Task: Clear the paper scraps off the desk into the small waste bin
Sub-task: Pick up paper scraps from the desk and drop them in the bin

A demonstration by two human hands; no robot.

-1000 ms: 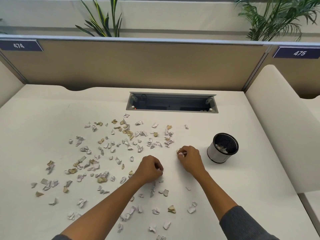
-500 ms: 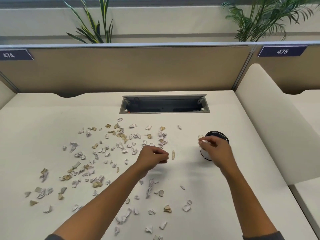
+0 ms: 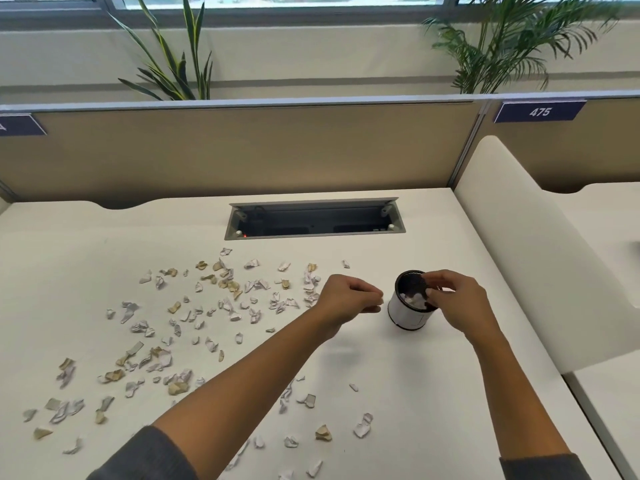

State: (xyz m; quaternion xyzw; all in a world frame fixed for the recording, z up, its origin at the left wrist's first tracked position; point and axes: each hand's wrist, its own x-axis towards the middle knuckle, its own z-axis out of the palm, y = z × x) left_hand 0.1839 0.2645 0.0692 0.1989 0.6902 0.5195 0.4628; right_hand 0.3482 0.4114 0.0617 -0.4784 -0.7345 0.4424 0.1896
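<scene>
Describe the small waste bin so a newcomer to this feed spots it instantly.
Start at the grey recessed cable tray set into the white desk, then look nearer and to the right. The small cylindrical waste bin stands upright there, with the right hand over its rim. It is the only container: white wall, black rim and inside, paper scraps already in it.

tan partition [image 3: 242, 150], window plants [image 3: 173, 57]

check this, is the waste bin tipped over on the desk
No, the waste bin stands upright on the desk, its open top facing up with paper scraps inside and the right hand over its rim.
</scene>
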